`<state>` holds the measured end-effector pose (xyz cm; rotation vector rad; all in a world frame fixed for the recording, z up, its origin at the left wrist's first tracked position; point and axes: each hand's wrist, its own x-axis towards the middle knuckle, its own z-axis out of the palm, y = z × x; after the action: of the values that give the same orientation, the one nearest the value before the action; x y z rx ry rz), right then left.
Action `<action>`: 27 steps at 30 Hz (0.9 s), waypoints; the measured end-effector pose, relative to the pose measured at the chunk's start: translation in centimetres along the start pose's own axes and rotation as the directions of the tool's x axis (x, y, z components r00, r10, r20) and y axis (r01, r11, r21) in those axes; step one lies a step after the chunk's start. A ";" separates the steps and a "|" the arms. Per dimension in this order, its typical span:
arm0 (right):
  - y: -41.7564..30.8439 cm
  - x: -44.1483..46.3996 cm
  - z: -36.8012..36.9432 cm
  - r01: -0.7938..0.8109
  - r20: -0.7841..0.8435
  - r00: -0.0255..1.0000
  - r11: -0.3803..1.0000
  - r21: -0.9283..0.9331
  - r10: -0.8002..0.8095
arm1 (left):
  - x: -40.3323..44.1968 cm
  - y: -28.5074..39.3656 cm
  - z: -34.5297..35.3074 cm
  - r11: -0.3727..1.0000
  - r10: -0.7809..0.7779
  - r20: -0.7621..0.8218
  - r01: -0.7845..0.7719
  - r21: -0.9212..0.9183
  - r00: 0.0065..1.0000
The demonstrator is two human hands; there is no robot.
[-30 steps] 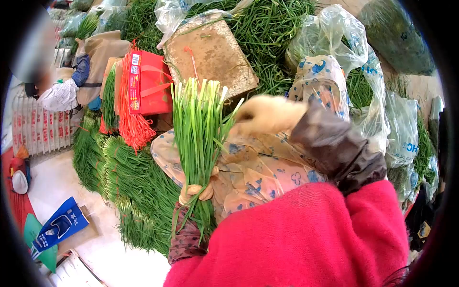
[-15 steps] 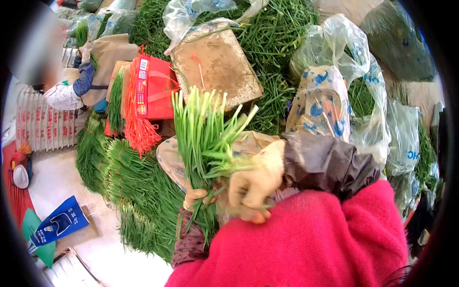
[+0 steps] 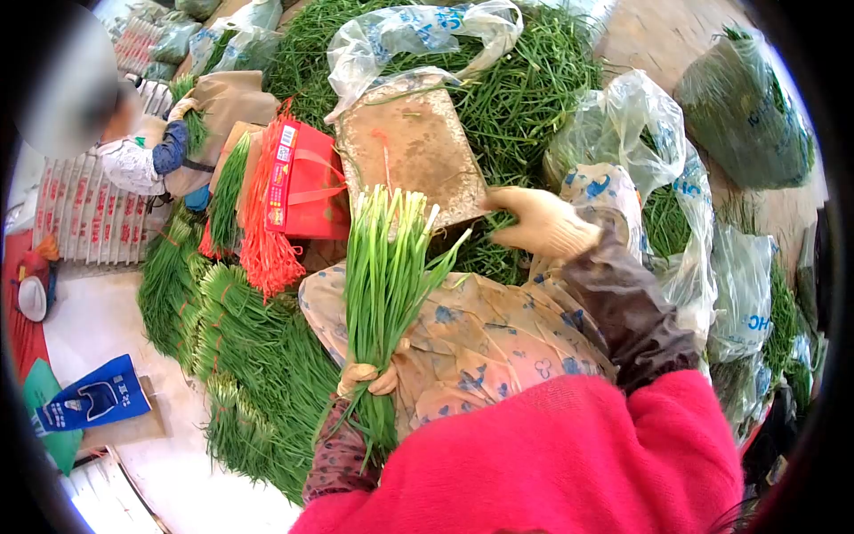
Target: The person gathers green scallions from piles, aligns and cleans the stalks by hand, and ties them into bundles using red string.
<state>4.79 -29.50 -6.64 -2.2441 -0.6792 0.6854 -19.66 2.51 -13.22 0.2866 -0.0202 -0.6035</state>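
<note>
1. Left hand (image 3: 369, 380): wrapped snugly round a bunch of green stalks (image 3: 378, 276), lower centre.
2. Right hand (image 3: 538, 218): fingers curled by the board (image 3: 414, 151), mid-frame. Can't tell if it's pinching anything.
3. Clear bag (image 3: 747, 116), upper right: greens inside.
4. Plastic bag (image 3: 743, 289), right: blue "HC".
5. Red package (image 3: 313, 191), upper left: barcode, tiny print.

The right hand (image 3: 541, 222) wears matt cream knit; the dark brown sleeve cover (image 3: 633, 289) is glossy and creased. The bright pink sweater (image 3: 534, 454) is fuzzy knit, the rectangular brown board (image 3: 422, 147) rough and scuffed, the long green-leaved bunch (image 3: 381, 276) smooth.
</note>
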 end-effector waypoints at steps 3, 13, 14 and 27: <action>-0.6 2.7 4.7 0.063 -0.156 0.988 0.967 0.249 -0.025 | 0.0 0.5 1.8 0.991 0.001 -0.055 0.006 0.135 0.998; 5.0 5.1 1.8 0.207 -0.255 0.798 0.149 0.967 0.546 | -0.8 0.1 1.0 0.999 0.002 -0.084 0.002 0.048 0.996; 5.9 4.0 1.9 0.078 -0.183 0.882 0.248 0.966 0.434 | -0.6 0.3 1.2 0.999 0.030 -0.070 -0.027 0.047 0.997; 1.1 6.7 12.7 -0.331 0.292 0.935 -0.204 0.921 -0.199 | 2.4 0.5 1.1 1.000 0.019 0.188 -0.015 -0.020 0.982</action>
<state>1.93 -20.20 -17.26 -0.4866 0.0722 1.1270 -17.49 1.24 -12.17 0.2099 -0.1992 -0.6119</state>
